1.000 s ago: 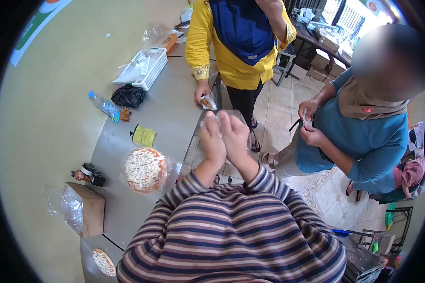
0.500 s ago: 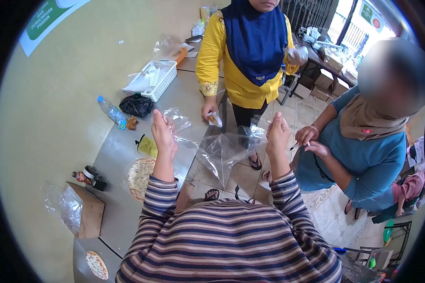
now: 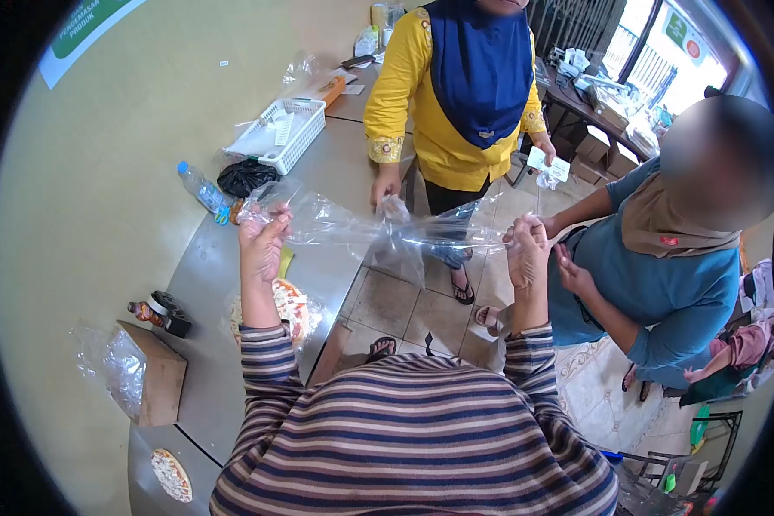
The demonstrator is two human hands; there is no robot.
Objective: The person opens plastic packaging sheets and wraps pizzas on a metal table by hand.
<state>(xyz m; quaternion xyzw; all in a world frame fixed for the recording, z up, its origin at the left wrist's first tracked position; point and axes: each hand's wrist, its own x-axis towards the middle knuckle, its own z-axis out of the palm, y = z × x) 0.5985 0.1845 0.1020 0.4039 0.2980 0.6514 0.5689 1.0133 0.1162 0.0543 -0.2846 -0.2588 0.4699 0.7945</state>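
A clear plastic bag (image 3: pixel 348 230) is stretched sideways in the air between my two hands. My left hand (image 3: pixel 265 234) is closed on its left end, above the table's edge. At the other end, my right hand (image 3: pixel 527 245) pinches the gathered plastic, close to the hands of the person in blue. The bag's middle is bunched and a loose part hangs down over the floor. Below my left wrist lies a pizza (image 3: pixel 289 311) with pale and red toppings, partly hidden by my forearm.
On the metal table (image 3: pixel 219 292) are a white basket (image 3: pixel 301 142), a black plastic bag (image 3: pixel 248 176), a water bottle (image 3: pixel 201 187), a cardboard box (image 3: pixel 162 378) and another pizza (image 3: pixel 171 475). One person in yellow (image 3: pixel 404 86) stands across from me, another in blue (image 3: pixel 662 292) at my right.
My hands have gone from flat and upright to closed on the bag, pulling it wider and tauter. The person in yellow has lowered one hand, now holding a white card.
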